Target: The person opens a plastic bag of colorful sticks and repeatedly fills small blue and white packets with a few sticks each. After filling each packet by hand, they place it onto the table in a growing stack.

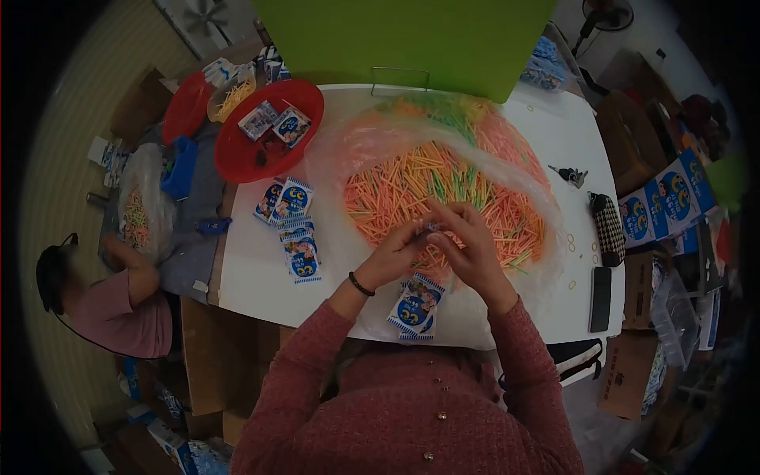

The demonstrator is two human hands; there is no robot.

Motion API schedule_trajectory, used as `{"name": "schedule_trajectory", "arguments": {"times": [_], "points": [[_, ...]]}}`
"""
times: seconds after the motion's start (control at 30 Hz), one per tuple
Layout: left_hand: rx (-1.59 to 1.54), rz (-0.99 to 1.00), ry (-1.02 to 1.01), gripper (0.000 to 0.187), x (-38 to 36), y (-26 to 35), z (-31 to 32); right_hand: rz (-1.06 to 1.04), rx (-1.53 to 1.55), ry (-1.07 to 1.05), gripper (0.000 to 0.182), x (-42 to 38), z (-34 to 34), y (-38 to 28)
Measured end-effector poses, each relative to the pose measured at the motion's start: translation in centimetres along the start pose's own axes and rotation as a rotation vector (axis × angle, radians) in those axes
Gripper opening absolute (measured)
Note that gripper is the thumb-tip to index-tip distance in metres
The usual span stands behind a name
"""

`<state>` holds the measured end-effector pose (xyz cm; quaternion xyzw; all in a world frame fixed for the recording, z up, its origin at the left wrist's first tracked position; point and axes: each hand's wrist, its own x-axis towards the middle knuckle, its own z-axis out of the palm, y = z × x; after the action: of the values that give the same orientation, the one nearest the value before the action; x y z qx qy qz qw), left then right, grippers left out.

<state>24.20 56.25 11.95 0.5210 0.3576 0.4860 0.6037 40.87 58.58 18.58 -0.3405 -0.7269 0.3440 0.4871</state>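
My left hand [398,252] and my right hand [469,247] meet above an open clear plastic bag [328,166] full of thin pink, orange and green sticks [419,174]. The fingers of both hands are bent and pinched close together. A small bluish-grey bit shows between them, too small to name. Just below my hands, blue-and-white printed packets [416,303] lie at the near edge of the white table [261,277]. More such packets [299,249] lie to the left of the bag.
A red basin [229,158] with packets stands at the back left, near a green panel [404,39]. At right lie keys [570,176], a checkered pouch [607,229], a phone [601,299] and rubber bands [571,284]. Another person [119,309] sits at left by a bag of sticks.
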Motion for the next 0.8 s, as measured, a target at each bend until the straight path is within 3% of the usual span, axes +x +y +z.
{"name": "schedule_trajectory", "arguments": {"times": [0.07, 0.17, 0.23, 0.3, 0.37, 0.4, 0.47, 0.5, 0.57, 0.63, 0.7, 0.73, 0.8], "points": [[0.087, -0.021, -0.071, 0.03, -0.3, -0.7, -0.2, -0.256, -0.256, -0.193, 0.026, 0.4, -0.3, 1.3], [0.196, -0.122, -0.204, 0.037, -0.6, -0.7, -0.1, -0.144, -0.152, -0.283, 0.022, 0.5, -0.6, 1.2], [-0.188, -0.205, -0.038, 0.032, -0.9, -0.2, 0.4, -0.076, -0.126, -0.226, 0.02, 0.8, -1.3, 0.8], [-0.178, -0.16, -0.027, 0.031, -1.0, 0.6, 0.5, -0.005, -0.102, -0.171, 0.018, 0.9, -1.4, 1.0], [-0.167, -0.117, -0.024, 0.031, -1.0, 0.4, 0.5, 0.056, 0.053, -0.345, 0.016, 0.5, -1.0, 2.1], [-0.11, -0.081, -0.072, 0.033, -0.9, 0.0, 0.4, 0.057, 0.051, -0.343, 0.016, 0.4, -1.1, 2.0], [-0.052, -0.045, -0.122, 0.035, -0.9, -0.6, 0.1, -0.11, -0.26, -0.401, 0.022, 0.3, -1.1, 1.6], [-0.07, -0.114, -0.148, 0.043, -1.0, -0.4, -0.1, -0.109, -0.261, -0.4, 0.022, 0.3, -1.2, 1.4], [-0.085, -0.184, -0.174, 0.051, -1.1, -0.2, -0.2, 0.054, -0.075, -0.184, 0.029, 0.4, -1.2, 1.2], [0.003, 0.075, -0.042, 0.066, -1.2, 0.6, 0.1, 0.046, -0.066, -0.186, 0.031, 0.1, -2.1, 1.6], [-0.176, 0.027, -0.074, 0.071, -1.2, 0.7, -0.5, 0.039, -0.059, -0.187, 0.033, -0.3, -2.3, 1.7], [-0.355, -0.022, -0.113, 0.077, -1.1, 0.7, -0.6, -0.029, -0.202, -0.224, 0.029, -0.5, -2.2, 1.6], [-0.255, -0.023, -0.083, 0.076, -0.8, 0.7, -0.5, -0.095, -0.348, -0.256, 0.026, -0.7, -2.1, 1.5]]}}
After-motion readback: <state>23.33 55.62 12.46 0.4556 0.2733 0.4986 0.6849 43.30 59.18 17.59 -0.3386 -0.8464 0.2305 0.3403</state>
